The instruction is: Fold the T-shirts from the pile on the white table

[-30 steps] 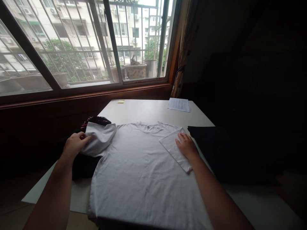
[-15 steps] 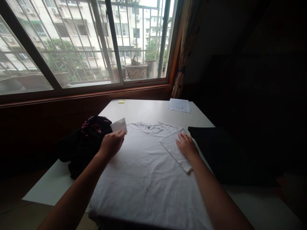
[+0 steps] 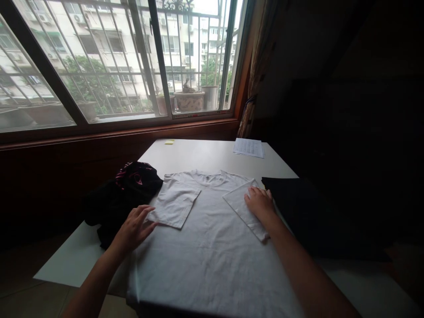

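A white T-shirt [image 3: 212, 247] lies flat on the white table [image 3: 205, 154], neck toward the window. Both short sleeves are folded inward over its chest. My left hand [image 3: 134, 228] rests open with fingers spread on the shirt's left edge, just below the folded left sleeve [image 3: 174, 201]. Over on the other side, my right hand [image 3: 261, 205] lies flat and open on the folded right sleeve [image 3: 243, 207], pressing it down.
A crumpled black garment with pink print [image 3: 122, 194] sits at the table's left edge beside the shirt. A flat black cloth [image 3: 308, 212] lies to the right. A sheet of paper [image 3: 249, 148] and a yellow sticky note [image 3: 169, 141] lie near the window.
My left hand carried the left sleeve from out at the side inward over the shirt's chest, laid it flat, let go and slid down to the shirt's edge. The right hand stayed put.
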`<state>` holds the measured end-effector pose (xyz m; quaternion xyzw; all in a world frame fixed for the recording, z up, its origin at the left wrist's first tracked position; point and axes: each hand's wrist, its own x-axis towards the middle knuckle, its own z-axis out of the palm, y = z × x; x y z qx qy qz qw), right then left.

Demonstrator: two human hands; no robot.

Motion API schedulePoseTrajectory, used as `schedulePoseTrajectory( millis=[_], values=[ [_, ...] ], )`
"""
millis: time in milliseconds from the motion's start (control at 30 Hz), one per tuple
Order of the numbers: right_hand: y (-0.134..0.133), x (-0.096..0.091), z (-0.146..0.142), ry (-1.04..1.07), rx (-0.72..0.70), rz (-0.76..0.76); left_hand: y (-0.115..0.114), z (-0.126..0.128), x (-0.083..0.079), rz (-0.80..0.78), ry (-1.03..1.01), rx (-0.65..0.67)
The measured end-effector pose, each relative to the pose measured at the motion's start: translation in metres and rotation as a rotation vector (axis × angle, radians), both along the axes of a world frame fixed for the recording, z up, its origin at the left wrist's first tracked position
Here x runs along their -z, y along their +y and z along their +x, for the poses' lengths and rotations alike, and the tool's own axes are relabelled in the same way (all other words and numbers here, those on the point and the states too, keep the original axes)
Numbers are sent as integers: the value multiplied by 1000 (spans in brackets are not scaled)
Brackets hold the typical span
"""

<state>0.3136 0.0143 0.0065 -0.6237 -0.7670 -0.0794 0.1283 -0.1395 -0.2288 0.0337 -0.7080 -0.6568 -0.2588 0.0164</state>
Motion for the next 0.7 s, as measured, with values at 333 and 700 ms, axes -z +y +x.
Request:
schedulePoseTrajectory(
  millis=[333,700],
  values=[
    [-22,-49,-153,245,-558,-153,-2,-3,10,-46,-269,-151],
    [5,-28,-308,438,-734,-296,-7,0,21,33,-219,-147]
  ],
)
